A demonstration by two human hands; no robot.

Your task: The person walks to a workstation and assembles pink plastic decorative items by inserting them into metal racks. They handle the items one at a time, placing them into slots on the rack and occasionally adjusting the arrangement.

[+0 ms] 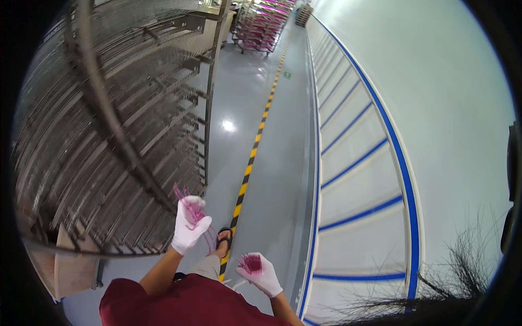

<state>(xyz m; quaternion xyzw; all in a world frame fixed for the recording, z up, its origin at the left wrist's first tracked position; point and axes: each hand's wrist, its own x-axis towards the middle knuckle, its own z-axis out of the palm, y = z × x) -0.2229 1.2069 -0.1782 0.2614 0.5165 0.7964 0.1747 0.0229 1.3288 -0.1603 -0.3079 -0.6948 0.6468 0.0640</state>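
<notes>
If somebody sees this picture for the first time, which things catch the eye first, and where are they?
The eye goes first to the two white-gloved hands near the bottom centre: the left hand grips a bunch of pink strands, and the right hand holds a pink tuft. A tall metal rack fills the left side. A yellow-and-black floor stripe runs up the middle, beside a white wall with blue bands on the right.

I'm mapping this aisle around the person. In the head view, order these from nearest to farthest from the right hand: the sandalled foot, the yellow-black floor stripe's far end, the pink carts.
1. Sandalled foot, just up-left of the right hand.
2. Floor stripe's far end, up the aisle.
3. Pink carts, at the aisle's far end.
</notes>
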